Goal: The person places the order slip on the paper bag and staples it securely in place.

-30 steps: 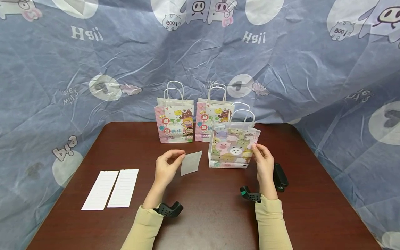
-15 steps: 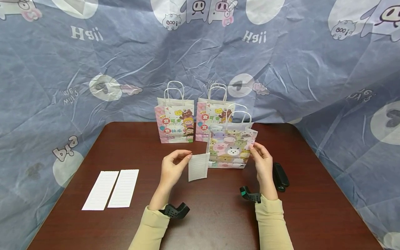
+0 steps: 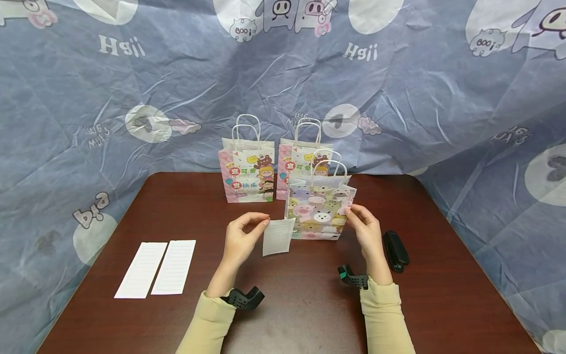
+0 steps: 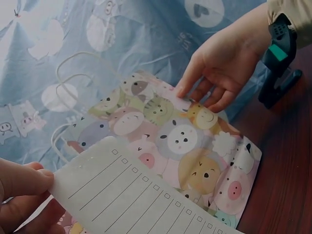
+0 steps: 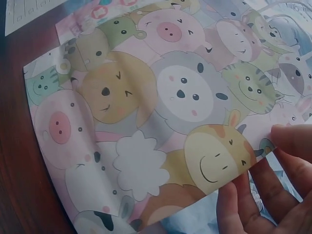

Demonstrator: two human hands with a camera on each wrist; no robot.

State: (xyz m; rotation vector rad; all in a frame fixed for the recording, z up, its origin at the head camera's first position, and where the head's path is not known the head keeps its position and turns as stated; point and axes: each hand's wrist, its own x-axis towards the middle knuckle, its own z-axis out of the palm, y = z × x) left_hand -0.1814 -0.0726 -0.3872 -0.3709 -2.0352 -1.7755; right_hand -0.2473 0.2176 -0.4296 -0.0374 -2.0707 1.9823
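Note:
My left hand (image 3: 240,239) pinches a lined paper slip (image 3: 278,237) by its upper left corner, thumb against fingers. In the left wrist view the slip (image 4: 131,190) shows small checkboxes beside its lines and overlaps the gift bag. My right hand (image 3: 366,231) grips the right side edge of that paper gift bag (image 3: 317,211), which has cartoon animal faces and white twisted handles. The bag stands upright, slightly turned. From the right wrist, the thumb lies on the printed face of the bag (image 5: 185,97) and the fingers are behind its edge.
Two pink and white gift bags, a left one (image 3: 246,172) and a right one (image 3: 287,172), stand at the back; the animal bag partly covers the right one. Two lined paper strips (image 3: 141,270) lie at left. A black stapler (image 3: 396,250) lies right of my right hand.
The animal gift bag has moved left and slightly nearer with my right hand. My left hand has moved right with the slip, then slightly back left, and the slip has turned to face me more.

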